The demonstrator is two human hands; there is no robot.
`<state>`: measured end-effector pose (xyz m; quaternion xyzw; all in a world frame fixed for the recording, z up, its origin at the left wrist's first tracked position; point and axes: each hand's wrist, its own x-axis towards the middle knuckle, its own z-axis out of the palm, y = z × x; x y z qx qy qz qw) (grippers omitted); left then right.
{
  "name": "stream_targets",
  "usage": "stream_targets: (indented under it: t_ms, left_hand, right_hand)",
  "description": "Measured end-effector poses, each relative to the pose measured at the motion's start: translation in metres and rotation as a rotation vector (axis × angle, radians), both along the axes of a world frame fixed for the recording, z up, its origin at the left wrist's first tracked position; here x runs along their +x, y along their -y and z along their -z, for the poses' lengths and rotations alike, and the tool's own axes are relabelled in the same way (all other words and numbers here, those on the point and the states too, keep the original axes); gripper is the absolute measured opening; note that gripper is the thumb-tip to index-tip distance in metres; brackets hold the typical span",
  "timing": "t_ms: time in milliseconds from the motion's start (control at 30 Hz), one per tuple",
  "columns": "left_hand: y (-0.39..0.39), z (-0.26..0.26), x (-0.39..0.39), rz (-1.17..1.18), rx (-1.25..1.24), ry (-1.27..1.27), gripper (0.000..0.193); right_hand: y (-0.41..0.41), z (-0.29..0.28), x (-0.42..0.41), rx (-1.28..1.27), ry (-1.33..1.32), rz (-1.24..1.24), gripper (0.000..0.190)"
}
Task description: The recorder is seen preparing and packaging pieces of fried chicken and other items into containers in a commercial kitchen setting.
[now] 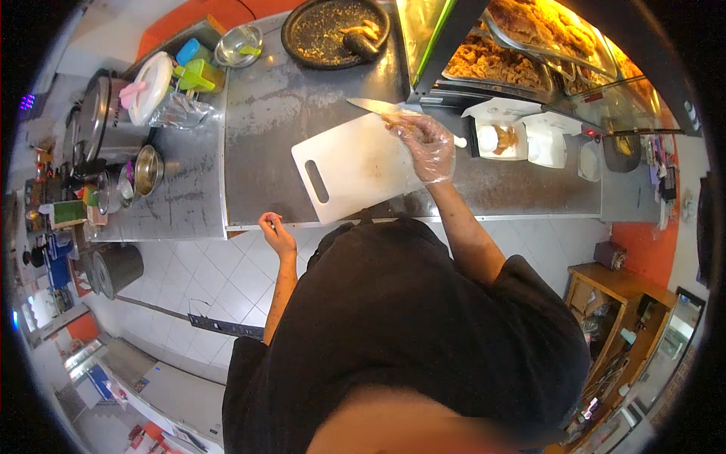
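Note:
My right hand (422, 144), in a clear plastic glove, is above the right end of a white plastic cutting board (351, 164). It is closed around a kitchen knife (368, 105). The blade points left past my fingers, and a white handle end shows at the other side of the palm. Brownish marks stain the board, which lies angled at the counter's front edge. My left hand (277, 230) is bare, beside the front edge of the counter left of the board. Its fingers are curled in, with nothing visible in them.
A stone mortar (312, 40) with a pestle (361, 45) stands behind the board. Fried food fills trays (499, 68) in the lit display case. Open white boxes (499, 139) hold food at right. A rice cooker (110, 119) and metal bowls (147, 170) stand left.

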<state>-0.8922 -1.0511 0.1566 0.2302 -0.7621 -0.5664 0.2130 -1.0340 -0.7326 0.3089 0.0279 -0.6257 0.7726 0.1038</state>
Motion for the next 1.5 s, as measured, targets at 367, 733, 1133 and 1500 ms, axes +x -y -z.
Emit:
stream_targets:
  t_ms: [367, 733, 1133, 1500]
  left_hand:
    - [-0.009, 0.003, 0.007, -0.015, -0.014, 0.035, 0.022]
    - [-0.022, 0.002, 0.001, 0.023, 0.006, 0.020, 0.019]
    - [-0.098, -0.038, -0.091, 0.757, -0.754, 0.085, 0.056]
    - [-0.122, -0.011, -0.105, 0.943, -1.074, 0.401, 0.075]
  right_hand:
    - [-0.010, 0.150, -0.022, 1.167, 0.505, -0.602, 0.027]
    - [-0.109, 0.142, -0.060, 1.679, 0.258, -0.198, 0.032]
    - [-0.034, 0.068, 0.009, 1.591, 0.374, -0.825, 0.030]
    - [-0.035, 0.109, 0.027, 1.503, 0.241, -0.722, 0.024]
